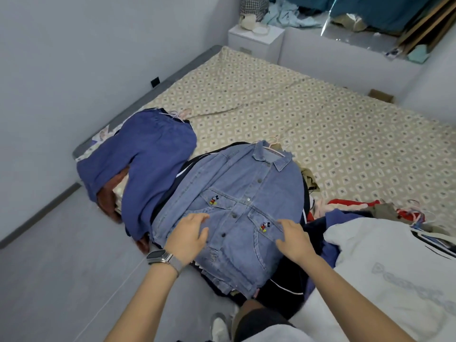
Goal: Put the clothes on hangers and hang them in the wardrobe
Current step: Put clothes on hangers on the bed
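At the bed's point(246, 95) left edge, a blue garment point(148, 159) is seen already fitted on a pale hanger point(176, 114), atop other clothes. Beside it, at the near edge, a denim jacket point(241, 201) is likewise hung on a hanger point(274, 144) and laid over a dark pile. The left hand point(188, 236) and right hand point(293, 239) are rested on its lower front, fingers relaxed and spread, nothing gripped. Toward the near right corner, a heap of loose clothes point(350, 208) and spare hangers point(417, 213) is left. No wardrobe is shown, so hanging is judged outstanding.
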`<state>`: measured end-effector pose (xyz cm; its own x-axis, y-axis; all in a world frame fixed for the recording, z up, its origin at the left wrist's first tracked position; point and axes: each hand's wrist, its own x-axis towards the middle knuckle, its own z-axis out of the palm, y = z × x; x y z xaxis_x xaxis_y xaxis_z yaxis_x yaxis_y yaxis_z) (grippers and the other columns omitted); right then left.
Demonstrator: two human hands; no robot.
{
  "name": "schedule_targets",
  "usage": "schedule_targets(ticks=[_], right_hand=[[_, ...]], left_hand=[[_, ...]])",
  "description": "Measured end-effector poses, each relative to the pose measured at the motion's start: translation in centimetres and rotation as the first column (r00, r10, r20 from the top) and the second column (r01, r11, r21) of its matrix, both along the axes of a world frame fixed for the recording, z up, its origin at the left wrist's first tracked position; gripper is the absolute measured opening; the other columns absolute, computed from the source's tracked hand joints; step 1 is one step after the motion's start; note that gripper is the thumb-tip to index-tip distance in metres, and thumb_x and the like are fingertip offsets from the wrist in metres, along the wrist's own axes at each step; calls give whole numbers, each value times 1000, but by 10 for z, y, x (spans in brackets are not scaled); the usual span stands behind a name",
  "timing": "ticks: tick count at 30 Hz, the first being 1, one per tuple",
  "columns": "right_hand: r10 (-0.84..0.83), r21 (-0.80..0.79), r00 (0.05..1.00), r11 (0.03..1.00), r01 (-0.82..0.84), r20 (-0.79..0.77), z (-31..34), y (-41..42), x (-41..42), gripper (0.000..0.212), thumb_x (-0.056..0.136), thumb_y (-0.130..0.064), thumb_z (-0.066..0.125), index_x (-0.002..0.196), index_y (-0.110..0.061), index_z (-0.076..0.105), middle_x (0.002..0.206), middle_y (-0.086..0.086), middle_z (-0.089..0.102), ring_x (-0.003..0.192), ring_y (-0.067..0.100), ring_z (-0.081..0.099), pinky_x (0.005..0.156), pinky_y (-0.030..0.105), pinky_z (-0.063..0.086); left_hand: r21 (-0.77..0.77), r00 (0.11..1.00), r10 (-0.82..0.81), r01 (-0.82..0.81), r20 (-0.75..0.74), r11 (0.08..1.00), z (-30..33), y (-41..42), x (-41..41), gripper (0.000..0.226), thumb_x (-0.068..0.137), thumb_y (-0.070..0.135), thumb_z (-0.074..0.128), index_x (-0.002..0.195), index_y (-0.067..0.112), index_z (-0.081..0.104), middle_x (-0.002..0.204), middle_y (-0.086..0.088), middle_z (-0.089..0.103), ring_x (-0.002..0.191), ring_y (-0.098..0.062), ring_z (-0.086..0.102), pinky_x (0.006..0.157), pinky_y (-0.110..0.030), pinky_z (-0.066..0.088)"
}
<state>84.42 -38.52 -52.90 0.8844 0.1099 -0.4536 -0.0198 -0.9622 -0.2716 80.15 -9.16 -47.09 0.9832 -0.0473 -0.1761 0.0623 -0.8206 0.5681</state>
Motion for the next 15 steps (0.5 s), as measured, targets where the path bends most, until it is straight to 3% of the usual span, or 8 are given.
schedule_targets(ticks=[10, 15], right_hand=[[-105, 76, 984, 990, 117, -146, -46, -43, 134, 59, 88, -22, 61, 142, -13, 39, 146, 10, 43, 132, 30, 43, 104, 38, 40], [-200, 87, 952, 970, 226, -233, -83, -71, 175, 61, 87, -20, 64, 142, -8, 40, 145, 14, 45, 132, 34, 43, 108, 42, 37]], left_hand=[[45, 998, 54, -54, -10, 998, -15, -23, 107, 48, 92, 18, 55, 139, 14, 42, 130, -5, 51, 121, -22, 48, 102, -35, 40], [47, 990, 29, -22, -137, 999, -50, -49, 144, 50, 92, 23, 55, 140, 15, 41, 130, -7, 51, 122, -24, 48, 102, -40, 41]])
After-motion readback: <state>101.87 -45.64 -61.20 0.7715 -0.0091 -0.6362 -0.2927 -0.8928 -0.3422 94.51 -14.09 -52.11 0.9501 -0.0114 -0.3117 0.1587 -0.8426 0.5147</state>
